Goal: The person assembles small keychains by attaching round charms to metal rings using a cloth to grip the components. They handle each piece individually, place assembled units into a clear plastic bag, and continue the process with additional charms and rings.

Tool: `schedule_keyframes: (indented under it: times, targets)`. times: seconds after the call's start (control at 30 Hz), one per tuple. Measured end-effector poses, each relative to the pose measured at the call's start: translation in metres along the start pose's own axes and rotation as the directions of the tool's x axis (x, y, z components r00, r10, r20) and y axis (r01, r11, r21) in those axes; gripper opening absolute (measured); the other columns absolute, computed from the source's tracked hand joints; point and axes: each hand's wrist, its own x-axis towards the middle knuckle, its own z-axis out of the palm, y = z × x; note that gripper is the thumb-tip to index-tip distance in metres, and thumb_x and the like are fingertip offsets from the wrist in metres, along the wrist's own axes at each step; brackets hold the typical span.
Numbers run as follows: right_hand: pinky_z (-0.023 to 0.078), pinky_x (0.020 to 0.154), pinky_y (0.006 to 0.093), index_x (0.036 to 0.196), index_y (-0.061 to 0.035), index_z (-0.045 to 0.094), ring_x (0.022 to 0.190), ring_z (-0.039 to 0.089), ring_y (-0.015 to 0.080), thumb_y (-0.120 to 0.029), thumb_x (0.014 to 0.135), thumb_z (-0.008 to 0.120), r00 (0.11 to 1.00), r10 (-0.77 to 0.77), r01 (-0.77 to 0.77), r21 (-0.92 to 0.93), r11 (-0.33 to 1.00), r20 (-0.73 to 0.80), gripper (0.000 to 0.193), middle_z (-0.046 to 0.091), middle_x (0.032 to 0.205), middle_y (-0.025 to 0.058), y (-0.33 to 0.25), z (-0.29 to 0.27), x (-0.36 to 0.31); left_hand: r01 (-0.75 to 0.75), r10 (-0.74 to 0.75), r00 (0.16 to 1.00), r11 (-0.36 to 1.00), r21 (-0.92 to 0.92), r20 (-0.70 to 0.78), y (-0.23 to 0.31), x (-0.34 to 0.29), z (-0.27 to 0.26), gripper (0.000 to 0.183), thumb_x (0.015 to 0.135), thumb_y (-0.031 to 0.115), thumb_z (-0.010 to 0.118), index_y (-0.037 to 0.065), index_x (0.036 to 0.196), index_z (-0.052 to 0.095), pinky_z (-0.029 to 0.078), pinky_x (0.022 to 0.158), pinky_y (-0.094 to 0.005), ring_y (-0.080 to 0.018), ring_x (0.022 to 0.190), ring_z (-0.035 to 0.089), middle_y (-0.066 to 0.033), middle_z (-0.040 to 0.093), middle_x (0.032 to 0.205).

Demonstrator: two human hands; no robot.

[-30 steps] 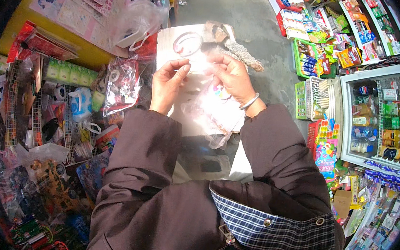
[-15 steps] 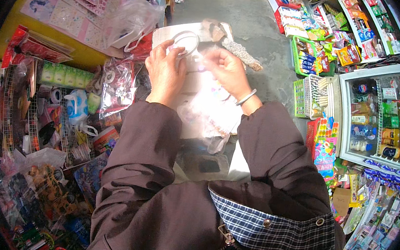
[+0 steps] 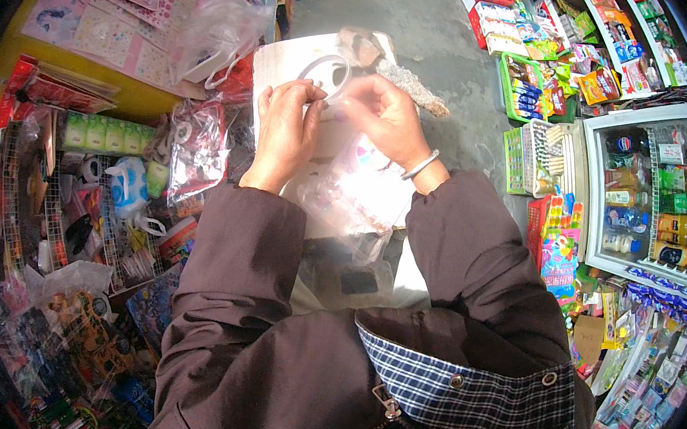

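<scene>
A pale ring (image 3: 324, 58), resembling a roll of clear tape, stands tilted above a white board or box top (image 3: 280, 61). My left hand (image 3: 287, 130) pinches its near edge between thumb and fingers. Close to the ring's right side, my right hand (image 3: 386, 128) has its fingers curled together; glare and blur hide what they hold, if anything. Below both hands, a clear plastic bag (image 3: 352, 192) with small pastel pieces lies on the board in strong sunlight. A grey fuzzy strip (image 3: 416, 89) and a brown patterned piece (image 3: 365, 49) lie at the far edge.
Shelves and racks of packaged goods crowd the left, beneath a yellow counter (image 3: 32, 52) with sticker sheets. At right stand a green basket (image 3: 501, 85) of snacks, a white basket (image 3: 541, 155) and a drinks fridge (image 3: 593, 197). Grey floor (image 3: 331, 2) lies beyond the board.
My left hand's fingers have drawn together at the ring's near edge. The ring has shifted slightly right, closer to my right hand. More of the plastic bag shows.
</scene>
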Motion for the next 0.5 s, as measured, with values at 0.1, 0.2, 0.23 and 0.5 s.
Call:
schedule_keyframes:
  times: [0.1,0.2,0.23,0.5]
  targets:
    - [0.049,0.07,0.0243,0.092,-0.0032,0.06,0.077,0.06,0.007,-0.015,0.087,0.067,1.0,0.009,-0.008,-0.023,1.0,0.005,0.014,0.064,0.083,0.0003,0.003,-0.002,-0.001,-0.032,0.032,0.999,0.999,-0.012,0.008,0.004,-0.003,-0.002,0.012,0.086,0.01,0.058,0.006,0.098,0.057,0.028,0.1,-0.0509,-0.0281,0.109,0.054,-0.0107,0.061,0.104]
    - [0.049,0.07,0.0246,0.091,-0.0039,0.061,0.077,0.061,0.0069,-0.015,0.085,0.069,1.0,-0.006,0.004,-0.137,0.991,-0.018,0.015,0.065,0.082,0.0002,0.008,-0.003,0.001,-0.122,0.122,0.992,0.992,0.015,-0.014,0.003,-0.005,-0.002,0.017,0.086,0.007,0.061,0.004,0.102,0.056,0.039,0.093,-0.0399,-0.0291,0.103,0.053,-0.0135,0.06,0.108]
    - [0.049,0.07,0.0247,0.09,-0.0041,0.061,0.076,0.061,0.0068,-0.015,0.084,0.069,0.999,-0.037,0.031,-0.201,0.979,-0.025,0.015,0.065,0.082,0.0002,0.008,-0.003,0.002,-0.07,0.07,0.997,0.998,-0.004,0.01,0.002,-0.004,-0.002,0.018,0.085,0.006,0.061,0.004,0.102,0.057,0.04,0.092,-0.0393,-0.0303,0.103,0.052,-0.0136,0.06,0.106]
    - [0.048,0.071,0.0218,0.089,-0.0024,0.06,0.08,0.061,0.0074,-0.005,0.086,0.066,0.998,0.065,-0.063,0.104,0.993,-0.02,0.008,0.064,0.087,0.0016,-0.002,0.002,-0.001,-0.033,0.035,0.999,0.991,-0.131,0.012,0.0,-0.009,0.005,0.018,0.083,0.021,0.064,0.007,0.092,0.058,0.032,0.094,-0.0496,-0.0278,0.09,0.057,-0.0088,0.06,0.088]
